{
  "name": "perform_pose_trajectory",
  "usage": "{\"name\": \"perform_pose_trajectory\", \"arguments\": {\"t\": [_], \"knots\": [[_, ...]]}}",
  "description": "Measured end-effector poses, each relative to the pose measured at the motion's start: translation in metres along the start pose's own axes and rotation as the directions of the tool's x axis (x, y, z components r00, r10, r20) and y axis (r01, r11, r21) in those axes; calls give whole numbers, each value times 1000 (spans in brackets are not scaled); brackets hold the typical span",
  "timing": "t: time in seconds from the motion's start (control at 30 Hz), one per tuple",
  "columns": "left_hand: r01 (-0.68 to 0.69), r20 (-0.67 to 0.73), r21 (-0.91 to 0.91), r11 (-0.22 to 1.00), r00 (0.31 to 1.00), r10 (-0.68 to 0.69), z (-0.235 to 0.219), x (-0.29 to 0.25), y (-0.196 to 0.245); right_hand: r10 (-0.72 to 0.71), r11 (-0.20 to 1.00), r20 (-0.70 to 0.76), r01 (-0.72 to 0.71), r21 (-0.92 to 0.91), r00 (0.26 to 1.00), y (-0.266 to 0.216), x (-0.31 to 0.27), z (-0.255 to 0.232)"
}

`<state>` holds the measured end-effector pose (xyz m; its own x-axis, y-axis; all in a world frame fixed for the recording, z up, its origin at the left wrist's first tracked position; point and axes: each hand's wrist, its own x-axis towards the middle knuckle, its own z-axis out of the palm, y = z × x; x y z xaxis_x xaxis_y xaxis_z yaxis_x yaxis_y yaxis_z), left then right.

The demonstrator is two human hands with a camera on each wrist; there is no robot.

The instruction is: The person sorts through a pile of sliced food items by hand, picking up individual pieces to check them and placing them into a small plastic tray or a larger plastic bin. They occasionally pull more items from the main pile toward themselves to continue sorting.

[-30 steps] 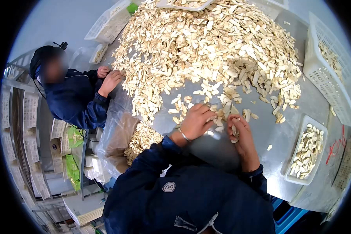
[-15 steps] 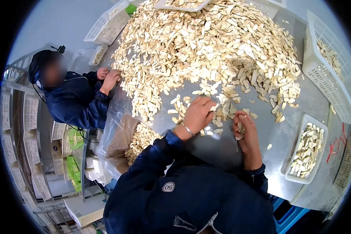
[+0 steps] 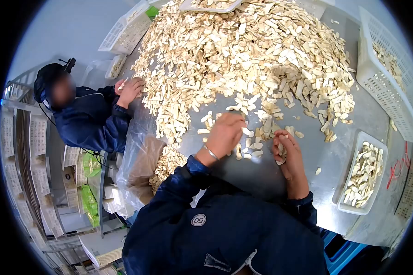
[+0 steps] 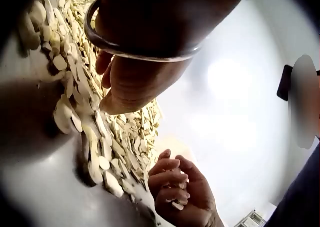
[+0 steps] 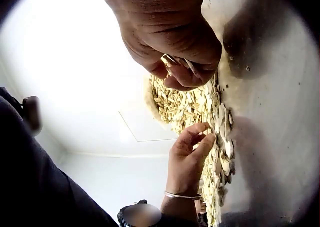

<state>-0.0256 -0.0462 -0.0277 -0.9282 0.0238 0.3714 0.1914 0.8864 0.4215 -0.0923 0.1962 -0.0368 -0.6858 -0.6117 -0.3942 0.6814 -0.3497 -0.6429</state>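
Pale, flat, oval dried slices (image 3: pixel 243 55) lie in a broad heap on a metal table (image 3: pixel 330 158). My left hand (image 3: pixel 223 134), with a bangle (image 3: pixel 211 152) at its wrist, reaches down to a small loose group of slices (image 3: pixel 265 130) in front of the heap. Its thumb and forefinger are bent close together right at these slices in the right wrist view; I cannot tell whether they pinch one. My right hand (image 3: pixel 291 158) is beside that group, to its right, with fingers curled round a few slices (image 5: pixel 186 64).
At the right stand a white tray of slices (image 3: pixel 363 176) and a tall perforated basket (image 3: pixel 385 87). A lined bag (image 3: pixel 142 169) of slices is at the table's left edge. Another person (image 3: pixel 89 114) works at the far left. White baskets stand behind the heap.
My left hand has moved left and slightly up over the loose slices, uncovering some near it. My right hand shifted a little right and down early on, keeping its slices.
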Motion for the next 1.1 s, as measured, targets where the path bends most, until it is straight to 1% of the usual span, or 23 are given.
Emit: {"name": "perform_pose_trajectory", "arguments": {"t": [0.07, 0.17, 0.2, 0.23, 0.27, 0.3, 0.37, 0.43, 0.5, 0.57, 0.6, 0.63, 0.7, 0.73, 0.8, 0.83, 0.87, 0.93, 0.97, 1.1], "knots": [[-69, 109, -12, 998, 992, 69, 2, 1, 8, 3, 1000, -5, -3, -9, 1000, 0, 0, 1], [-51, 102, 55, 997, 994, 45, 4, 2, 8, 3, 1000, -6, -3, -30, 1000, -2, -2, 1], [75, 88, -33, 997, 993, -72, 6, 1, 7, 3, 999, 1, -3, -34, 1000, -1, -1, 0], [199, 84, -120, 973, 978, -190, 9, -1, 7, 3, 999, 10, -3, -37, 1000, 0, -1, -1], [318, 91, -205, 926, 948, -305, 11, -4, 5, 13, 999, 11, -13, -48, 1000, 1, -1, 0], [377, 111, -310, 873, 926, -360, 14, -7, 3, 24, 998, 11, -23, -60, 1000, 1, -1, 0], [476, 172, -505, 720, 873, -456, 19, -11, -1, 50, 995, 20, -48, -83, 999, 2, -2, 1], [487, 211, -593, 641, 862, -460, 23, -12, -1, 78, 992, 35, -74, -106, 996, 2, -2, 3], [508, 275, -653, 562, 850, -450, 25, -12, 3, 72, 987, 3, -71, -146, 997, 6, -3, 6], [543, 360, -684, 486, 832, -423, 13, 0, 25, 79, 985, -12, -80, -152, 997, 4, -4, 14], [518, 395, -767, 378, 846, -358, 3, 8, 41, 92, 986, -9, -93, -138, 996, 0, -6, 20], [512, 375, -720, 469, 855, -358, 2, 11, 43, 108, 986, -5, -108, -125, 994, -3, -8, 22], [486, 333, -602, 633, 874, -355, 1, 19, 41, 72, 992, 29, -69, -106, 997, 7, -3, 8], [433, 242, -547, 717, 901, -360, 8, 24, 39, 54, 994, 48, -49, -97, 997, 10, -1, 2], [308, 186, -395, 865, 949, -253, 28, 31, 28, 27, 998, -26, -29, -49, 999, 5, 0, -2], [237, 167, -309, 921, 967, -193, 33, 36, 29, 15, 1000, -65, -17, -24, 998, 4, 1, -4], [174, 96, -268, 947, 983, -154, 40, 37, 36, 4, 1000, -65, -4, 7, 998, 3, 2, -6], [91, 35, -143, 986, 996, -87, 47, 40, 44, -17, 997, -72, 22, 70, 997, 1, 2, -10], [53, 8, -78, 996, 999, -52, 49, 41, 46, -21, 998, -78, 26, 65, 997, 0, 2, -10], [152, 74, -65, 986, 986, -147, 47, 37, 36, -19, 998, -88, 23, 55, 996, -2, 0, -5]]}}
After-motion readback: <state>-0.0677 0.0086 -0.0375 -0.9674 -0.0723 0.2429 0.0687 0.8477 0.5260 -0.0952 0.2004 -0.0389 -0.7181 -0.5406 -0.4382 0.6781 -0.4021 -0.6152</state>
